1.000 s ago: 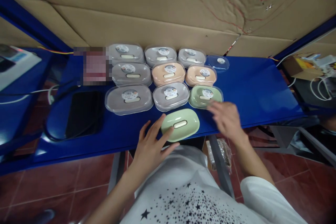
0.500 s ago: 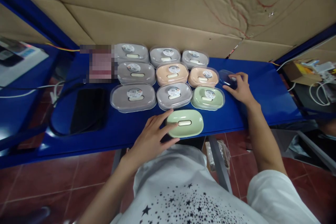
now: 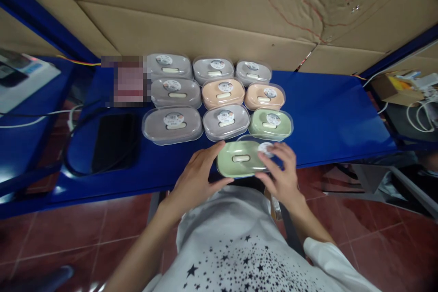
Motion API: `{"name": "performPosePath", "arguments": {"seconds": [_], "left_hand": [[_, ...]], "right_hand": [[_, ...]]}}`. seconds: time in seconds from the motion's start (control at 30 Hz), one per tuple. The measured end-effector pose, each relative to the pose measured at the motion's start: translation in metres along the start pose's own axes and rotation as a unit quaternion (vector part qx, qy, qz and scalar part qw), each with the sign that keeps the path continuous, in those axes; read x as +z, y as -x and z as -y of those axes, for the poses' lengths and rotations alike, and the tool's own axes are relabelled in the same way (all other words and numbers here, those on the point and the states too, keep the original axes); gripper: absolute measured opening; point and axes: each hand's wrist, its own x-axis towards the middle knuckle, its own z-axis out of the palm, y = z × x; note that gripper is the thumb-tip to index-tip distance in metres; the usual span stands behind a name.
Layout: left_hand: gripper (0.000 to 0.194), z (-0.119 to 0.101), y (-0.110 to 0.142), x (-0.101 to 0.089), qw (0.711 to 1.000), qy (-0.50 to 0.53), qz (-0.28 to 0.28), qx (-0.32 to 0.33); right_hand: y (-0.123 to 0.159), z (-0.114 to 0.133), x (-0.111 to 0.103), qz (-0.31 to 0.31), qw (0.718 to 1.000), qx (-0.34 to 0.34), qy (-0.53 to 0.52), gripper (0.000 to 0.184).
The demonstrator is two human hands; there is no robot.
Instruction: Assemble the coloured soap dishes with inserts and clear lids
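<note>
A shallow oval green dish (image 3: 226,165) with an off-white, pill-shaped piece in its middle lies at the table's front edge. My left hand (image 3: 200,174) holds its left end, thumb at the near side and forefinger at the far side. From the right, my right hand (image 3: 282,171) grips a clear plastic lid (image 3: 252,139) with a round white label. The lid overlaps the dish's right part, shifted to the right and not lined up with it. Just behind sits a lidded green dish (image 3: 260,124), beside a lidded grey dish (image 3: 214,128).
More lidded dishes stand in rows behind, including a peach one (image 3: 214,96) and a large grey one (image 3: 155,127). A black flat object (image 3: 114,141) and cables lie left on the blue table (image 3: 328,114). A cardboard wall (image 3: 191,13) rises behind.
My right hand has brought the clear lid from the table's right side leftward and nearer, over the green dish. My left hand's fingers have moved to the dish's edges.
</note>
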Motion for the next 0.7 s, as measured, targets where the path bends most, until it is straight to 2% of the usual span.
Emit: {"name": "performPosePath", "arguments": {"seconds": [0.1,0.27,0.37,0.53,0.7], "left_hand": [[0.099,0.001,0.001,0.001,1.0,-0.006,0.0,-0.001],[0.097,0.0,0.001,-0.001,1.0,-0.01,0.002,0.011],[0.095,-0.001,-0.001,-0.002,1.0,-0.013,0.005,0.02],[0.092,0.0,-0.002,-0.002,0.999,-0.024,0.014,0.023],[0.092,0.001,-0.002,-0.001,0.999,-0.018,0.005,0.028]], "right_hand": [[-0.004,0.014,0.016,0.046,0.998,-0.025,-0.02,0.071],[-0.007,0.007,0.022,0.075,0.995,-0.069,-0.019,0.062],[-0.005,0.003,0.023,0.069,0.993,-0.091,-0.022,0.061],[0.004,0.005,0.029,0.035,0.996,-0.084,-0.004,0.065],[0.006,0.006,0.028,0.068,0.994,-0.085,0.008,0.069]]}}
